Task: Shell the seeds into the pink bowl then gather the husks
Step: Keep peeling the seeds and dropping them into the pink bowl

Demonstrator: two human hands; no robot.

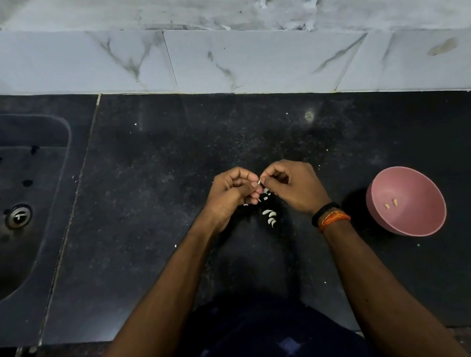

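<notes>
My left hand (232, 195) and my right hand (293, 186) meet over the middle of the black counter, fingertips together. Between them they pinch one small white seed (259, 181). Just below the hands, several white husk pieces (270, 217) lie in a small heap on the counter. The pink bowl (417, 178) sits to the right of my right wrist, tilted toward me, with two pale shelled kernels (391, 204) inside.
A dark sink (2, 259) with a metal drain (18, 216) fills the left side. A marbled white tiled wall (240, 55) runs along the back of the black counter (166, 173). Tiny white husk specks are scattered on the counter.
</notes>
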